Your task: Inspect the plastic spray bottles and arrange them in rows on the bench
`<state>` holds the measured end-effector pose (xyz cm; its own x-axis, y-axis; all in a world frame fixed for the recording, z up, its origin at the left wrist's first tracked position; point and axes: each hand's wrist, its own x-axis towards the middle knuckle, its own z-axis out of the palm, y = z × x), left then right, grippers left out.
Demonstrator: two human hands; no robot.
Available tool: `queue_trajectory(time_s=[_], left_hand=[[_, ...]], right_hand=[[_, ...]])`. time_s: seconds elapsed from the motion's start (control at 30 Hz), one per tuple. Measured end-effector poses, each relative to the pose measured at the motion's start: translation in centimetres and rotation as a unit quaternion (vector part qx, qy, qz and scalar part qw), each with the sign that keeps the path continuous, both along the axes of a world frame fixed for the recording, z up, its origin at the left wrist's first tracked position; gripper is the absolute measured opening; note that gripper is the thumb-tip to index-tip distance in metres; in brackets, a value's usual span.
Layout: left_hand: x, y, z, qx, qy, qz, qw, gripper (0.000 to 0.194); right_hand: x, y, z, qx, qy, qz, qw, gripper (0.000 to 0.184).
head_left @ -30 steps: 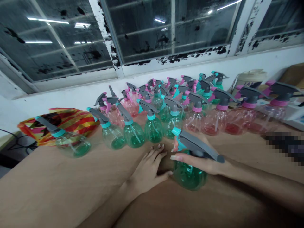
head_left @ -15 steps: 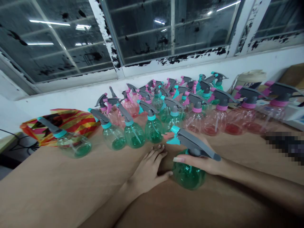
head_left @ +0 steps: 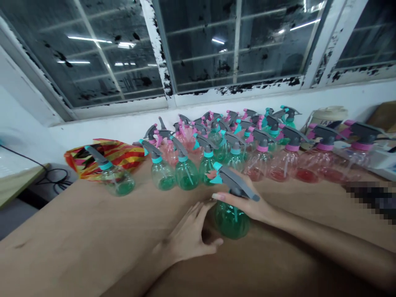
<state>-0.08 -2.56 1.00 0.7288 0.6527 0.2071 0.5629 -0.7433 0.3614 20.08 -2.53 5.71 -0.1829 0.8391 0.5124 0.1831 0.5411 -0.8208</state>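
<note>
Gripping the foremost green spray bottle (head_left: 232, 222), seemingly to steady it: right hand (head_left: 251, 208). Curved, empty, beside that bottle: left hand (head_left: 190, 234).

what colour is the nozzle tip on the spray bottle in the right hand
Turquoise; the nozzle tip shows best in the head view.

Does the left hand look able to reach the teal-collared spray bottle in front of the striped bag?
Probably yes: the left hand looks open, and only tabletop shows between it and that spray bottle.
</note>
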Motion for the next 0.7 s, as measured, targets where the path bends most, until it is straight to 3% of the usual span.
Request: queue_trajectory(time_s=[0.2, 0.43, 0.57, 0.7], left_hand=[[-4.7, -2.7, 0.4, 0.014, -0.05, 0.109, 0.993, 0.089], [-10.2, -4.1, 0.3, 0.053, -0.141, 0.252, 0.956, 0.076], [-13.0, -4.2, 0.9, 0.057, -0.144, 0.261, 0.953, 0.059], [-15.6, -2.8, 0.7, 0.097, -0.161, 0.287, 0.939, 0.054]], right_hand=[[-7.3, 0.2, 0.6, -0.007, 0.027, 0.031, 0.999, 0.041], [-16.2, 1.1, 1.5, 0.024, 0.014, 0.068, 0.997, 0.042], [-18.2, 1.4, 1.8, 0.061, -0.026, 0.098, 0.993, 0.049], [-17.4, 1.9, 1.1, 0.098, -0.074, 0.094, 0.988, 0.063]])
